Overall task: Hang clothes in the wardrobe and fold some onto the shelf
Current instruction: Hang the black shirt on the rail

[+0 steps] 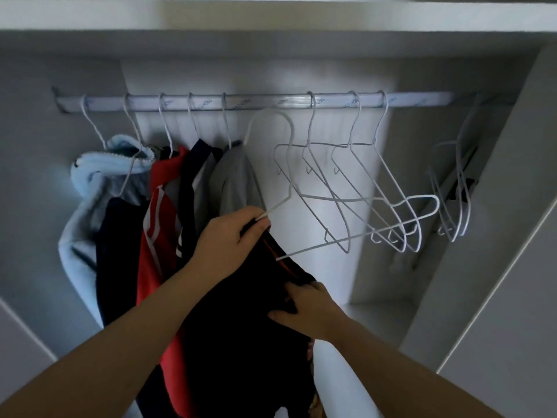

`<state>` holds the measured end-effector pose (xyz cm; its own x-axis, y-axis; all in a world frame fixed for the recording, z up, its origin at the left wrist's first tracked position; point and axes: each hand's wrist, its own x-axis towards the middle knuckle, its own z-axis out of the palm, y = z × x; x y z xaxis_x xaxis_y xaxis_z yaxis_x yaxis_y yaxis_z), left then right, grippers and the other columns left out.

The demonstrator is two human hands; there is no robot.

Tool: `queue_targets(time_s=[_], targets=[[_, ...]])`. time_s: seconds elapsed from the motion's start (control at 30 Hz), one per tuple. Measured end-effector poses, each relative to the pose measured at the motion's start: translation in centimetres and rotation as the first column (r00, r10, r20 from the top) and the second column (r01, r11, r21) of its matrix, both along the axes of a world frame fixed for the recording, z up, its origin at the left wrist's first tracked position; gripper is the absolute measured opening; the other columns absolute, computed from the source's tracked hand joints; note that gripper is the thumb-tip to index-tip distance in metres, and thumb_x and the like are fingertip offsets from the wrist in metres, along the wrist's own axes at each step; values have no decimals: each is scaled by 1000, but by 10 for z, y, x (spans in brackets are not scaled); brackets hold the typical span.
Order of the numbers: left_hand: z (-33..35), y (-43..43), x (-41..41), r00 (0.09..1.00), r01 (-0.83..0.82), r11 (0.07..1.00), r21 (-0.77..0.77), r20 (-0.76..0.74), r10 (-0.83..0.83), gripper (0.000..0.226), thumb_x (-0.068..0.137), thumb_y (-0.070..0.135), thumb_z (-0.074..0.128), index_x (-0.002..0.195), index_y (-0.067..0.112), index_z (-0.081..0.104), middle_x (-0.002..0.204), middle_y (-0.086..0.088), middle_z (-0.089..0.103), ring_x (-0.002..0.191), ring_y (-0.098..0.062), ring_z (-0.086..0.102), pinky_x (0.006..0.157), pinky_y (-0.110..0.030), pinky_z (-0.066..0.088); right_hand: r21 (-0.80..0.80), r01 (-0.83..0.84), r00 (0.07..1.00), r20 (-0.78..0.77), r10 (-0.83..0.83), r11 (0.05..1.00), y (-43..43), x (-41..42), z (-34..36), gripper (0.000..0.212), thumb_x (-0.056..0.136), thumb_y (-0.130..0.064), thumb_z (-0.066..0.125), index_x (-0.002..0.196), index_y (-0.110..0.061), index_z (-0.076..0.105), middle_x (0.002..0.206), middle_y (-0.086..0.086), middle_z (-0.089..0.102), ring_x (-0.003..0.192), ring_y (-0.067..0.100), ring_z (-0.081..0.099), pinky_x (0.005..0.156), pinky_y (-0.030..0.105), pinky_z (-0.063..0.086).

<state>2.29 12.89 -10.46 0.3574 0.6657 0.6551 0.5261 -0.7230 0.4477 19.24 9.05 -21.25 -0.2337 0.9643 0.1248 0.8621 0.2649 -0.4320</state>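
head view, one item in hand. dark garment [241, 327]: black with an orange trim line, hangs from centre down to 6 o'clock, off the rail, in front of the hung row. white wire hanger [316, 247]: loose, one shoulder inside the garment's opening, the other arm bare and reaching out to 3 o'clock; its hook sits just below the rail [256, 101] at 12 o'clock, not over it. left hand [232, 239], just left of centre: fingers curled, pinching the hanger's wire shoulder together with the garment's edge. right hand [310, 309], 5 o'clock: fingers curled into the cloth, thumb spread out flat on it. row already hung, 9 o'clock: light blue fleece [87, 182], navy garment [114, 236], red garment with white stripes [156, 236], grey garment [232, 182]. three empty hangers [355, 176] on the rail at 2 o'clock; a further pair [458, 191] at 3 o'clock. hazards, as judged: the bare arm crosses the three empties in this view, so lifting could hook one and drag it off the rail; with only one shoulder threaded, the garment could slide off if the right hand lets go early; the hook, close to the grey garment's hanger, may snag it on the way up; a loose pinch could let the wire twist.
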Motion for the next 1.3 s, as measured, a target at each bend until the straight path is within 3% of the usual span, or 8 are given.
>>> queue_targets(time_s=[0.1,0.27,0.4,0.6,0.83,1.07,1.2,1.3], targets=[[9,3,-16,1000,2,1000,7,-13,-2,10,90,12,59,92,6,66,69,4,59,62,-2,51,59,-4,37,34,46,994,96,-49,998,-6,7,-6,44,86,-58,48,107,-19,51,99,-4,64,99,17,58,100,29,26],[9,-3,-21,998,48,999,1,-37,-48,11,89,12,59,93,7,67,74,-8,65,68,-13,57,64,-18,42,55,134,987,-94,-128,989,-12,7,5,33,86,-35,58,109,-19,41,101,-8,40,68,8,46,55,12,32],[11,-12,-9,999,32,999,10,-25,-32,21,88,23,55,96,7,68,78,-4,67,70,-11,59,70,-25,46,81,0,999,-44,3,997,-20,8,5,35,87,-29,59,117,-16,48,114,-2,54,91,10,50,67,10,32],[18,-38,30,999,-9,1000,4,-46,9,14,90,15,58,96,6,67,74,12,56,69,-5,54,65,-5,37,215,99,961,-275,-37,971,-30,10,38,16,91,-15,53,100,-5,62,95,9,66,79,20,59,66,2,35],[26,-76,61,999,-50,999,-10,20,50,14,91,16,58,97,7,66,77,9,58,71,-7,55,68,-3,37,110,154,846,-528,-73,982,-57,26,46,19,84,-12,58,91,-27,47,75,-14,53,65,-2,55,59,-3,38],[35,-111,68,997,-49,999,16,58,48,9,90,14,59,91,9,67,67,11,58,65,1,55,63,-7,39,79,-37,967,-247,56,996,-89,51,31,23,75,-24,63,92,-9,64,109,5,53,99,21,50,85,20,42],[37,-125,56,993,-102,995,15,59,101,9,89,14,59,89,10,68,66,9,59,63,0,55,60,-6,39,46,-109,968,-223,117,993,-113,69,20,27,74,-31,61,66,-8,49,58,-12,39,62,4,43,65,21,26],[39,-132,39,983,-180,982,49,34,178,10,90,14,58,89,10,67,69,4,62,66,-3,55,61,-9,38,109,-148,987,76,140,983,-125,87,4,29,79,-41,53,74,-12,54,67,-12,47,83,8,44,74,23,12]])
